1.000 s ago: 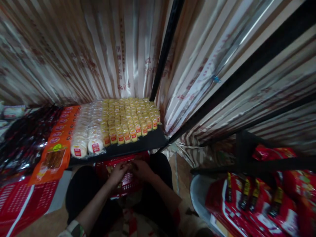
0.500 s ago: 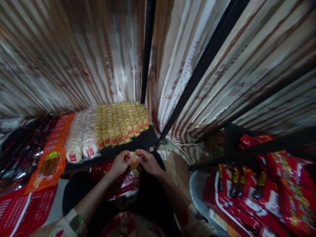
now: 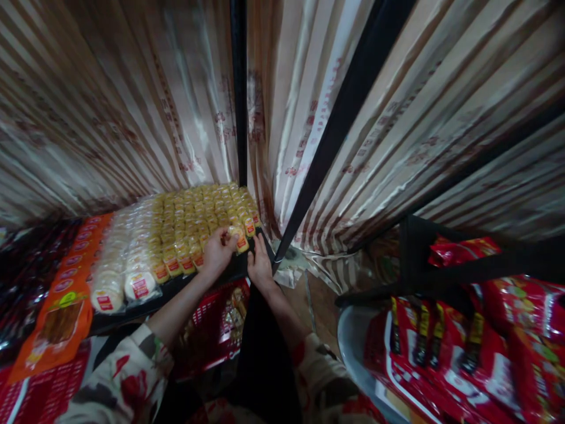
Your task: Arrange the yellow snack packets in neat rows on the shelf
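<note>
Along shelf's (image 3: 237, 266) front edge, yellow packet (image 3: 241, 240) pinched in left hand (image 3: 216, 254); right hand (image 3: 261, 265) beside, outstretched.

Yellow packet (image 3: 241, 241) in the left hand (image 3: 217, 254) — right hand (image 3: 261, 264), flat, just beside it

Looks from the wearer's head, forward and down. Faces the shelf (image 3: 236, 268) and, behind it, the curtain (image 3: 198, 112). Sits near enough to have both sleeves (image 3: 126, 380) along the bottom edge, with the left hand (image 3: 218, 254) and right hand (image 3: 260, 265) farther off, near the middle. Takes in red bags (image 3: 492, 371) at far right.
</note>
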`<action>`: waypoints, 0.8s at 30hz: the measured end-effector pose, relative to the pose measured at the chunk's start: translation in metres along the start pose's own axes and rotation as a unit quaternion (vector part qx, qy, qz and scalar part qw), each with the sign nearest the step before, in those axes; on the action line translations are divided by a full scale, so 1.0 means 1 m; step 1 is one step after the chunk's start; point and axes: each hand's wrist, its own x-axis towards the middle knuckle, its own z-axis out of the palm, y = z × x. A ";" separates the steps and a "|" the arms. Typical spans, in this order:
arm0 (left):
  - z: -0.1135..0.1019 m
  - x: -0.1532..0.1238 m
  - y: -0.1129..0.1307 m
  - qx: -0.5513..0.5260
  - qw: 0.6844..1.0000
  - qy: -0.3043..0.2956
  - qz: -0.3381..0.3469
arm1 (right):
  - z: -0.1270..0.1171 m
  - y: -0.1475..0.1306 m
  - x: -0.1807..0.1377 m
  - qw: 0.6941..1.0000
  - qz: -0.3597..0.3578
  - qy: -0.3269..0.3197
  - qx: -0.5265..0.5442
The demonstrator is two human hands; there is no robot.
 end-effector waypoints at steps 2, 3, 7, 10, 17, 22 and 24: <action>0.012 0.016 0.002 0.011 1.000 0.017 0.021 | 0.009 0.001 0.012 0.999 -0.005 0.010 -0.032; 0.019 0.024 0.002 0.016 0.999 0.020 0.029 | 0.014 0.000 0.016 0.999 -0.009 0.012 -0.045; 0.039 0.046 0.002 0.040 0.998 0.013 0.048 | 0.027 -0.006 0.021 0.996 -0.009 0.009 -0.086; 0.048 0.054 0.004 0.068 0.996 0.003 0.060 | 0.028 -0.010 0.018 0.993 -0.007 0.011 -0.120; 0.065 0.061 0.014 0.134 0.985 -0.032 0.101 | 0.025 -0.015 0.016 0.987 0.000 -0.014 -0.159; 0.072 0.060 0.015 0.225 0.965 -0.060 0.124 | 0.027 -0.015 0.015 0.992 0.011 -0.015 -0.125; 0.073 0.058 0.015 0.271 0.953 -0.065 0.122 | 0.027 -0.016 0.014 0.994 0.016 0.000 -0.104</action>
